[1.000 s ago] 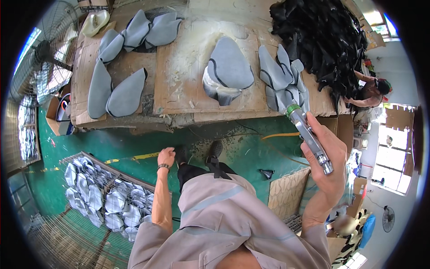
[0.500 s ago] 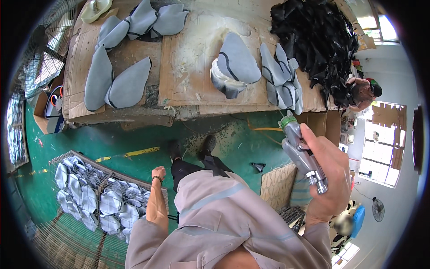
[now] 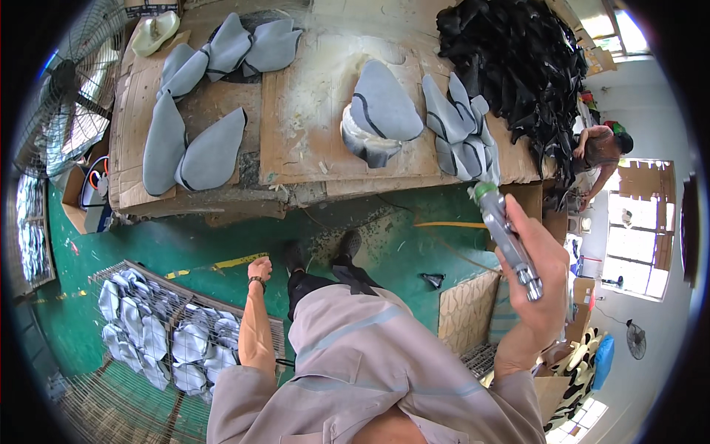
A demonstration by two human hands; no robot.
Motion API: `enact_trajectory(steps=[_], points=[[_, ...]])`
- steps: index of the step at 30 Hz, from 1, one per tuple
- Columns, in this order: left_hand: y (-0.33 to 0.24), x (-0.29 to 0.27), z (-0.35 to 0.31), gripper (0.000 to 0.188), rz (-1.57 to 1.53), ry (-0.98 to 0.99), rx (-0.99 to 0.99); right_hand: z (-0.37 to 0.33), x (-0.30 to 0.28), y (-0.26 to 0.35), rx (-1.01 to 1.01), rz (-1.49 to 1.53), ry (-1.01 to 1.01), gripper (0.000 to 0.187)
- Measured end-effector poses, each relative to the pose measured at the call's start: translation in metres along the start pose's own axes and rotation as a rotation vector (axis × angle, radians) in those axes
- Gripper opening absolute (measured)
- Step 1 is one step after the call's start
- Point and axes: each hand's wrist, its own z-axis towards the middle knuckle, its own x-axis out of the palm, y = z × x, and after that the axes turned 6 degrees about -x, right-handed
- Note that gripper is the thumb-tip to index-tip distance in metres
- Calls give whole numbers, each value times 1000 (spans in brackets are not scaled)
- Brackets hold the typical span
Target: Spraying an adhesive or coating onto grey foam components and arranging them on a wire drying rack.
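My right hand [image 3: 543, 270] is wrapped round a metal spray gun [image 3: 510, 233] with a green ring near its nozzle, held up just off the bench's front edge. My left hand [image 3: 259, 268] hangs low in a loose fist beside a wire rack, with nothing seen in it. On the bench, a grey, dark-edged piece [image 3: 388, 100] leans on a stack of cupped pieces [image 3: 367, 143] with whitish rims. To its right stand several overlapping grey pieces [image 3: 455, 118]. Two larger grey pieces [image 3: 211, 148] lie at the left, and another group [image 3: 229, 48] lies behind them.
Cardboard [image 3: 296, 152] covers the bench. A heap of black pieces [image 3: 510, 66] fills its right end, where another person [image 3: 600, 152] bends over. A wire rack [image 3: 177, 318] with many grey pieces stands at lower left, a fan [image 3: 66, 89] at far left. A black scrap [image 3: 433, 280] lies on the green floor.
The spray gun has swung slightly right and its nozzle tips more upward. My left hand has risen a little. The other person has come further into sight.
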Motion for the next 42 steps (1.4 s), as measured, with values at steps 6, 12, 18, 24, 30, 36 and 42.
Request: enact_trajectory(steps=[6, 12, 18, 24, 30, 36, 42], points=[[10, 25, -28, 20, 55, 16, -24, -27, -17, -50, 111, 76, -167, 49], [-51, 85, -79, 29, 27, 166, 300, -78, -41, -107, 154, 157, -193, 53], [-208, 163, -159, 25, 94, 41, 814, -121, -34, -156, 401, 380, -376, 50], [-383, 243, -254, 36, 289, -347, 1500, -161, -21, -211, 421, 529, -276, 48], [-421, 250, -228, 37, 599, -622, 1466, -175, -16, -242, 425, 681, -242, 49], [-419, 271, -247, 24, 519, -578, 1502, -174, 6, -271, 327, 650, -192, 49], [-428, 250, -267, 13, 489, -630, 1589, -149, 10, -263, 274, 642, -145, 49]])
